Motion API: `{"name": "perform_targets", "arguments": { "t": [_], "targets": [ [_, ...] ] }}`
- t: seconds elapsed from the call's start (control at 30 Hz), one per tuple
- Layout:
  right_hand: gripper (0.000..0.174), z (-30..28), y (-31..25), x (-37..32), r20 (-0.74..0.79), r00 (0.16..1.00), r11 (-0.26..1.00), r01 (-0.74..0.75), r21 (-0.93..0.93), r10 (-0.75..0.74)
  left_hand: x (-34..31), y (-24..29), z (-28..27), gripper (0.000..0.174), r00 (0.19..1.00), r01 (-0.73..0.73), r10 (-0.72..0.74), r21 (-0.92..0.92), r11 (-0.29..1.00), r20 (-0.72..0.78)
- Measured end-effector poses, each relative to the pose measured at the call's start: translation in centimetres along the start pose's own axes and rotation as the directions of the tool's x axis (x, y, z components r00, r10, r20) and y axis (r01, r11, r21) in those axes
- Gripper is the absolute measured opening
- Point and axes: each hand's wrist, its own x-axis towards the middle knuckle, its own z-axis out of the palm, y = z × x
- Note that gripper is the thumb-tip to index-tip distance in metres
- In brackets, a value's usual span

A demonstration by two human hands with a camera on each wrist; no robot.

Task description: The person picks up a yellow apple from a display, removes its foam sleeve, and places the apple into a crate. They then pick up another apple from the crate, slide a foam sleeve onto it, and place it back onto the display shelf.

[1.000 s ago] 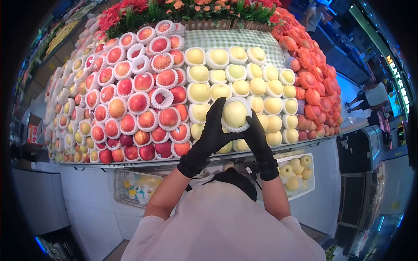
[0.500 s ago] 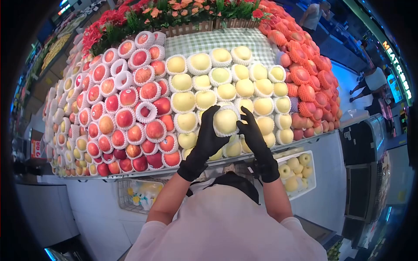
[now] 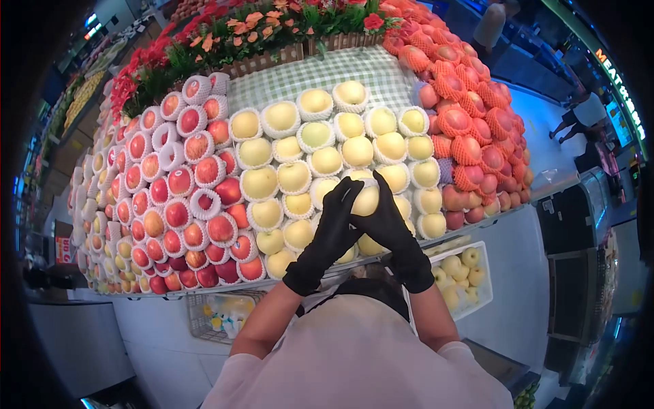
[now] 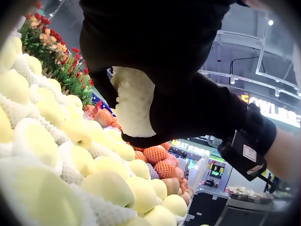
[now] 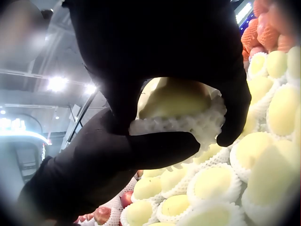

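Observation:
Both hands, in black gloves, hold one pale yellow pear (image 3: 366,200) above the front rows of the fruit display. My left hand (image 3: 336,217) grips its left side, and my right hand (image 3: 390,221) curls round the right. A white foam net (image 5: 202,125) wraps the pear; in the right wrist view the left thumb lies along it while the right fingers bend over the fruit. From the left wrist, only a strip of the foam-covered side (image 4: 134,101) shows between the gloves. Rows of similar pears (image 3: 259,183) in foam nets surround the hands.
Red apples (image 3: 179,180) in white nets fill the left side; fruit in orange nets (image 3: 453,119) is heaped right. A checked cloth (image 3: 306,78) and flower boxes (image 3: 266,61) lie behind. Below the front edge stand a white crate of pears (image 3: 485,290) and a grey basket (image 3: 204,327).
The head view has turned, so the display shifts left and down. Both hands have drawn closer together round the pear, the right fingers coming over it and covering more of it.

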Motion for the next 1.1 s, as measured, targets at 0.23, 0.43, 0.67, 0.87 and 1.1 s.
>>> {"name": "perform_targets", "arguments": {
  "t": [0.23,0.43,0.67,0.87,1.1],
  "targets": [
    [0.103,-0.7,0.7,1.5,-0.014,0.991,0.99,0.136,-0.047,-0.137,0.7,-0.1,1.0,0.094,1.0,-0.015,0.015,0.046,0.999,-0.016],
    [0.091,-0.7,2.2,4.2,-0.116,0.975,0.98,0.178,-0.086,-0.187,1.6,0.3,1.2,0.097,0.974,0.215,-0.223,-0.142,0.966,-0.043],
    [0.088,-6.5,2.5,13.4,-0.251,0.912,0.923,0.249,-0.293,-0.326,-1.5,-1.6,1.1,0.09,0.933,0.311,-0.326,-0.115,0.944,-0.151],
    [0.088,-9.8,3.4,24.2,-0.305,0.878,0.878,0.221,-0.424,-0.368,-3.3,-2.4,0.5,0.083,0.901,0.353,-0.369,-0.111,0.929,-0.227],
    [0.092,-9.8,4.8,31.2,-0.305,0.943,0.882,-0.03,-0.47,-0.131,-5.0,-2.5,-0.7,0.077,0.866,0.396,-0.404,-0.091,0.914,-0.295]
  ]
}}
